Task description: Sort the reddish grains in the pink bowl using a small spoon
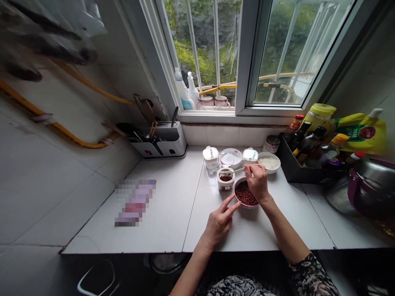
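Note:
My right hand [257,181] is closed around the handle of a small white spoon [237,170]. The spoon's far end is over the mouth of a small spice jar [225,185] with its clear lid up. Dark red grains, which look like Sichuan peppercorns, lie in the jar. More of the same grains fill a white bowl [247,206] just right of it, partly hidden by my right hand. My left hand [219,222] has two fingers stretched out against the bowl's near left rim, with the other fingers curled.
Behind stand two lidded jars [211,160] [250,156], a white plate [236,153] and a bowl of white grains [269,162]. A black box of bottles [293,166] and a metal pot [370,181] are at right. At left are a utensil holder [166,142] and a blurred packet [135,203].

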